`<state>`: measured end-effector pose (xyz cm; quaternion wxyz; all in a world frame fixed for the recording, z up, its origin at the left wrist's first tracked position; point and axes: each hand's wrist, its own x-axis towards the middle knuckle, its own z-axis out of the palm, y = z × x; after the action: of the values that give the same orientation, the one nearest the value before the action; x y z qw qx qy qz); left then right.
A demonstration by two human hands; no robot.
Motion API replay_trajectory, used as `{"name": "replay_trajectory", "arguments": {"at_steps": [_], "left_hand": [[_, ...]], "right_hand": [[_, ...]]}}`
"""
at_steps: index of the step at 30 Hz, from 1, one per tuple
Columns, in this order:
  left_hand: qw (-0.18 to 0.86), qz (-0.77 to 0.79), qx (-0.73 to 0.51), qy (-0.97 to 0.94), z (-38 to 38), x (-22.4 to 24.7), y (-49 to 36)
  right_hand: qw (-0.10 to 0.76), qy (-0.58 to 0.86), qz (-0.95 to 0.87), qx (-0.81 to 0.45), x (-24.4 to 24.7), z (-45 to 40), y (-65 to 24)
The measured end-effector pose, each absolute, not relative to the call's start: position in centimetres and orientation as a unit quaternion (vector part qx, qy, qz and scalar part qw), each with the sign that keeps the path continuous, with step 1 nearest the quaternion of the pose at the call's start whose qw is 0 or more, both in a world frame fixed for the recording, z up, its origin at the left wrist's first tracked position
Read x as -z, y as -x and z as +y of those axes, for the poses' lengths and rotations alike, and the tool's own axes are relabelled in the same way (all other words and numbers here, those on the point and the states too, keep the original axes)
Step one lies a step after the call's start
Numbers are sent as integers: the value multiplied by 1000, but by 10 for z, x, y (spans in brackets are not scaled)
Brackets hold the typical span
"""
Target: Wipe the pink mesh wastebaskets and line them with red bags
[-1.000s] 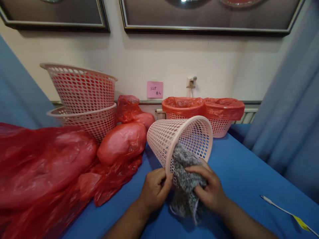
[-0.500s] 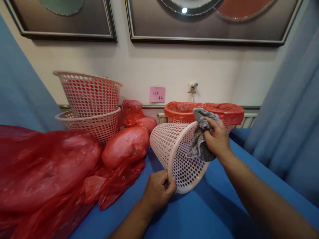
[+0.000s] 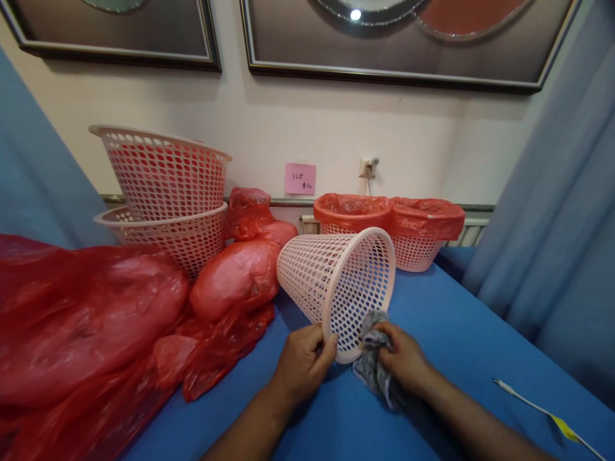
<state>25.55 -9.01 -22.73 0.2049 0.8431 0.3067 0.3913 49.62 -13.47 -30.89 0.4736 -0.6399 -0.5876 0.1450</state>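
A pale pink perforated plastic basket lies tipped on its side on the blue-covered table, its open mouth turned toward me and to the right. My left hand is closed on the rim at its lower left, thumb over the edge. Bunched in my right hand is a grey cloth, pressed against the lower right part of the rim. The fingertips of my right hand are partly hidden by the cloth.
Two baskets lined with red bags stand at the back right. At the left, stacked baskets rise behind heaped red plastic bags. A white cable with a yellow tag lies at the right. Blue curtains hang at both sides.
My right hand has moved the cloth down from the upper right of the rim to its lower right. My left hand keeps its hold. The cable has come into view.
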Motion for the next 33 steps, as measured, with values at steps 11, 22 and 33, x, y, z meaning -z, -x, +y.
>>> {"name": "replay_trajectory", "arguments": {"at_steps": [11, 22, 33], "left_hand": [[234, 315, -417, -820, -91, 225, -251], [292, 351, -543, -705, -93, 219, -244], [402, 344, -651, -544, -99, 160, -241]], "right_hand": [[468, 493, -728, -92, 272, -157, -434], [464, 761, -454, -4, 306, -120, -556], [435, 770, -462, -76, 319, -98, -555]]}}
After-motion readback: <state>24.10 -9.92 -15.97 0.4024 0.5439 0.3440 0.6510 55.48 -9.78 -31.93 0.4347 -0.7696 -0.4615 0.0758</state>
